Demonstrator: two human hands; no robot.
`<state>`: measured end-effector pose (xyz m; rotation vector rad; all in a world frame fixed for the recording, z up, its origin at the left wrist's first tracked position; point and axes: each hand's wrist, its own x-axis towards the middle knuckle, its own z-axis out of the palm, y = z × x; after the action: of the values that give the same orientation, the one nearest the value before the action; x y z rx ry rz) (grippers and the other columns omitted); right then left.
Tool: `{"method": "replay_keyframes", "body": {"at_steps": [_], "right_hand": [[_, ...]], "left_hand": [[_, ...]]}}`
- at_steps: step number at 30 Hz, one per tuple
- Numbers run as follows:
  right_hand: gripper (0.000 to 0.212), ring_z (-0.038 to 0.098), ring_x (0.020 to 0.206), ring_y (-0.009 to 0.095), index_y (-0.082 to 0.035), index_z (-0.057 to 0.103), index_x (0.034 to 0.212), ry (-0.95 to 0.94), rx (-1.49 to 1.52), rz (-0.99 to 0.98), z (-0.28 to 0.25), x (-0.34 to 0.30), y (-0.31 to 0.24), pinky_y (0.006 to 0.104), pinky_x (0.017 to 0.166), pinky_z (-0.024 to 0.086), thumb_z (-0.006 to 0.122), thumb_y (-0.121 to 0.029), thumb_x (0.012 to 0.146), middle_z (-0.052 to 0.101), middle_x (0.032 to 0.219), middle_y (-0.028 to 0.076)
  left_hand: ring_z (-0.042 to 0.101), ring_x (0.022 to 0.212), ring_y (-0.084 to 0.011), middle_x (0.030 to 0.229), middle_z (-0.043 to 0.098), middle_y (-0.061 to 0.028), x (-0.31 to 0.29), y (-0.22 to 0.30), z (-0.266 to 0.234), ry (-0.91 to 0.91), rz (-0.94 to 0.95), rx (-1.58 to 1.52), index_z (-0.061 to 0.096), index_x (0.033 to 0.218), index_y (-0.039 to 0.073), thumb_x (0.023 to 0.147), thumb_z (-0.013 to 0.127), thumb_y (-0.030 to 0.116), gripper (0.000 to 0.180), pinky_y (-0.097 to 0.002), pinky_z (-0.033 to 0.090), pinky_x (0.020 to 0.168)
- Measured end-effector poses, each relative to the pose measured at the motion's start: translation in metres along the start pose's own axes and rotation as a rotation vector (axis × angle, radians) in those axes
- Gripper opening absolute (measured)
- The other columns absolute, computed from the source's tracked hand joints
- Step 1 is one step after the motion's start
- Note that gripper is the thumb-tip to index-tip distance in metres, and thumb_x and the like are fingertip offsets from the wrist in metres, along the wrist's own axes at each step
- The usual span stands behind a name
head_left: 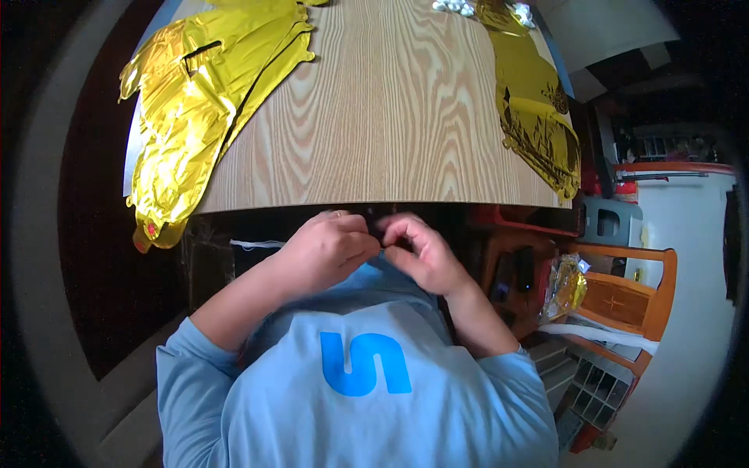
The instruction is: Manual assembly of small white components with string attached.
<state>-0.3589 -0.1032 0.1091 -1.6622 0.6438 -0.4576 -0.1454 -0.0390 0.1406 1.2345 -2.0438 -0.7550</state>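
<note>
The left hand (331, 246) and the right hand (415, 251) meet just short of the near edge of the pale wood-grain rectangular table (367, 117), close in front of the light-blue, long-sleeved cloth shirt (374, 429). The left fingers are curled in toward the palm; the right index finger and thumb bend toward the left ones, with a small gap between the two hands. The right fingertips are blurred against the dark, and whether either hand grips anything cannot be told. A thin white cord-like strand (253, 245) runs out to the left of the left fingers, its inner end hidden behind that hand. Beyond and left of the fingers, a crinkled, shiny gold foil piece (183, 101) lies on the table and droops over its near corner. Beyond and right of them lies a darker gold foil piece with black patterning (538, 86). Well to the right of the right fingers stands an orange-brown wooden chair (665, 288), beside a clear, crumpled plastic bag with gold inside (563, 288).
</note>
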Motion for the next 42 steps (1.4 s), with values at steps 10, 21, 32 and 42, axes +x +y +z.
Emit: {"method": "replay_keyframes", "body": {"at_steps": [10, 21, 32, 42], "right_hand": [[0.018, 0.064, 0.081, 0.023, -0.002, 0.061, 0.098, -0.203, 0.038, -0.06, 0.022, 0.015, -0.075, 0.031, 0.074, 0.05, 0.055, -0.018, 0.095, 0.063, 0.086, 0.009], [0.011, 0.062, 0.069, 0.03, -0.003, 0.059, 0.085, -0.494, -0.168, -0.361, 0.037, 0.003, -0.08, 0.0394, 0.062, 0.049, 0.061, -0.014, 0.085, 0.06, 0.076, 0.013], [0.007, 0.059, 0.064, 0.03, -0.004, 0.06, 0.079, -0.445, -0.501, -0.431, 0.027, 0.01, -0.073, 0.0377, 0.06, 0.049, 0.062, -0.01, 0.082, 0.057, 0.071, 0.012], [0.009, 0.058, 0.066, 0.03, -0.004, 0.055, 0.076, -0.646, -0.261, -0.344, 0.02, 0.021, -0.099, 0.0394, 0.058, 0.047, 0.063, -0.008, 0.077, 0.055, 0.073, 0.014]], "left_hand": [[0.059, 0.066, -0.0223, 0.071, 0.06, -0.0064, -0.027, 0.035, -0.089, 0.076, -0.076, 0.064, 0.07, 0.08, 0.005, 0.064, 0.071, -0.001, 0.017, -0.0343, 0.045, 0.06], [0.055, 0.07, -0.0162, 0.082, 0.063, -0.0098, -0.048, 0.051, -0.027, 0.675, -0.308, -0.628, 0.07, 0.088, 0.0, 0.082, 0.064, 0.0, 0.008, -0.0284, 0.043, 0.065], [0.062, 0.074, -0.0198, 0.08, 0.066, -0.0075, -0.043, 0.052, -0.045, 0.506, -0.137, -0.48, 0.07, 0.09, 0.002, 0.082, 0.068, 0.006, 0.009, -0.0295, 0.048, 0.065], [0.061, 0.073, -0.0236, 0.087, 0.067, -0.0076, -0.032, 0.043, -0.054, 0.545, -0.034, -0.288, 0.069, 0.091, 0.005, 0.076, 0.068, 0.003, 0.015, -0.0373, 0.047, 0.068]]}}
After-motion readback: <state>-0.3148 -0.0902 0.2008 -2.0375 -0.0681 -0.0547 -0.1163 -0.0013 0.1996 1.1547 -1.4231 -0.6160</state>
